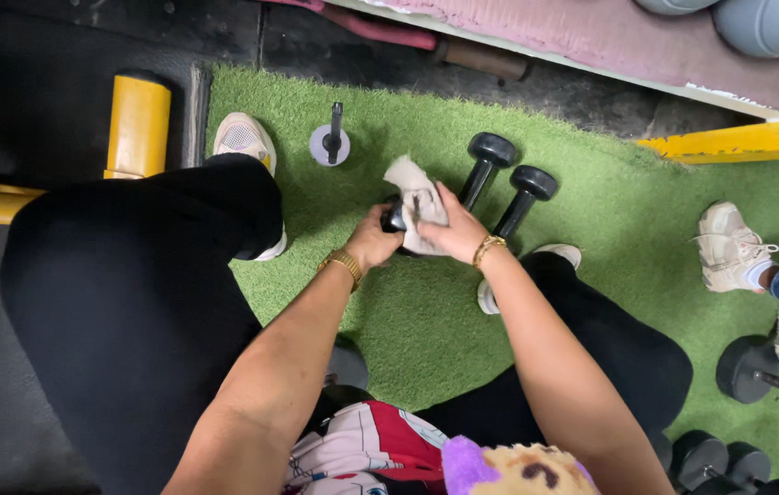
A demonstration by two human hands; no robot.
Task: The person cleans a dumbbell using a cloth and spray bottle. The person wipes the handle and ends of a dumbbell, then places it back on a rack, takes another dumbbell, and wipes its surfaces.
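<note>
Two black dumbbells (497, 188) lie side by side on the green turf mat (591, 220), and a third dark one (396, 218) is up in the person's grip, just left of them and above the mat. The left hand (373, 240) is closed around its near end; only a small dark part shows between the hands, so I cannot tell how firmly it sits. The right hand (453, 229) is pressed closed on a pale cloth (417, 197), which is bunched over the weight with one corner sticking up.

From where I stand, the main worry is a slip. The cloth sits between palm and metal on one side, so the hold there is likely softer than a bare grip, and the weight hangs between the person's own feet. The left shoe (244, 142) and the right shoe (527, 275) are both close beneath; a drop could land on toes or knock the lying pair rolling.

A small upright handle on a grey disc (331, 142) stands near the left shoe and could be nudged over. Another person's pale sneaker (729, 246) is at the right edge, with more dumbbells (756, 367) near it, well apart from the hands.
</note>
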